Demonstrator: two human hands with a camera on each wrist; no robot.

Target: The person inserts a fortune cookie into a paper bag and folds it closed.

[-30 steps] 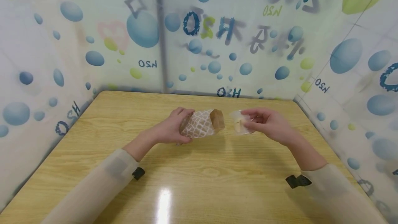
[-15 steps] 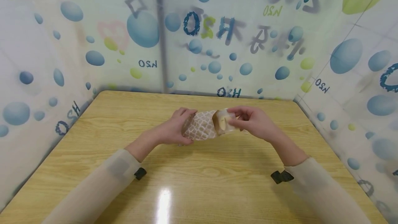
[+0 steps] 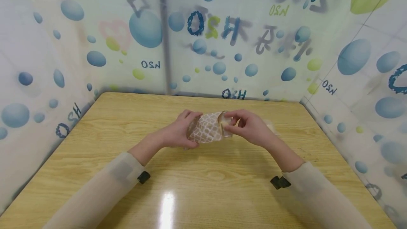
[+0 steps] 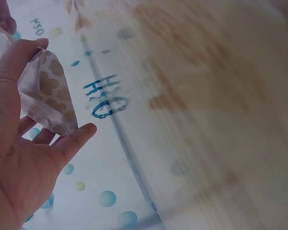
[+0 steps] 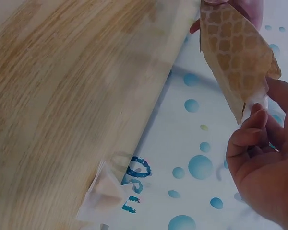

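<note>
My left hand (image 3: 178,130) grips a brown paper bag (image 3: 206,128) with a white lattice print, thumb on one side and fingers on the other. The bag lies tilted sideways, its mouth facing right. At that mouth my right hand (image 3: 249,125) pinches a small translucent white packet (image 5: 259,99), which is partly inside the bag and mostly hidden by fingers and paper. In the right wrist view the fingertips are right at the bag's rim. A second pale packet (image 5: 103,194), with something beige in it, rests on the table beyond the right hand.
A wood-grain table (image 3: 197,183) lies under both hands. Pale curtain-like walls (image 3: 254,45) with blue and green drops and lettering enclose its back and sides. Dark straps (image 3: 144,177) hang at both sleeves.
My right hand has moved left, carrying the packet from outside the bag into its mouth. The other packet on the table has come into clearer sight. The left hand has barely moved.
</note>
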